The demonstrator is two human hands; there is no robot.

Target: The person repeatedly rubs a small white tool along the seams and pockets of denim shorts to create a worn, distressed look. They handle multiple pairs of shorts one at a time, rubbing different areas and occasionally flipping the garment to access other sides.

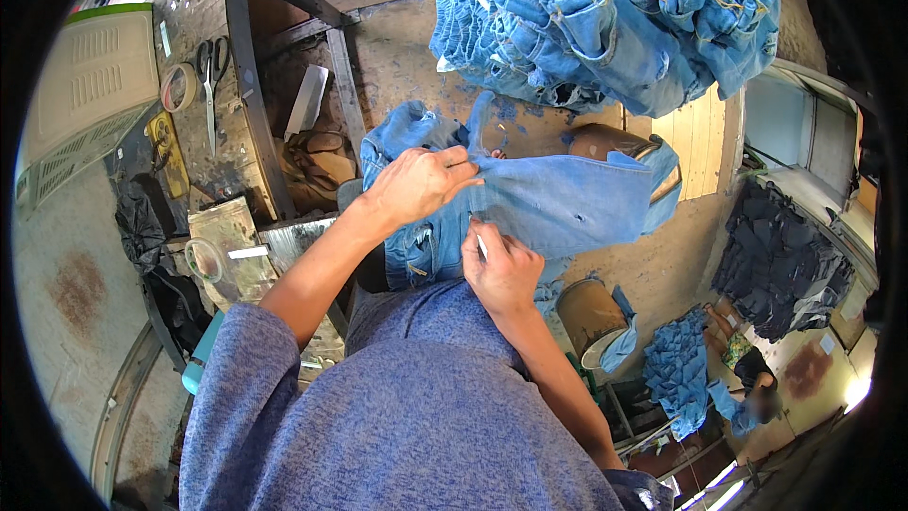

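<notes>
A pair of light blue jeans (567,199) lies across in front of my body, one leg stretched out to the right, with a small dark spot on it. My left hand (421,185) is closed, its fingertips pinching the denim near the middle. Just below and to the right, my right hand (501,270) is closed close against the cloth. A slim white thing (482,247) shows between its fingers; most of it is hidden, so its kind cannot be made out. Bunched denim (416,251) hangs beneath my left wrist.
A large heap of jeans (615,19) sits ahead. On the left bench are scissors (211,95) and a tape roll (178,88). Brown cylinders (591,317) with denim stand right, beyond them a denim pile (677,369), a dark cloth pile (780,260) and another person (752,369).
</notes>
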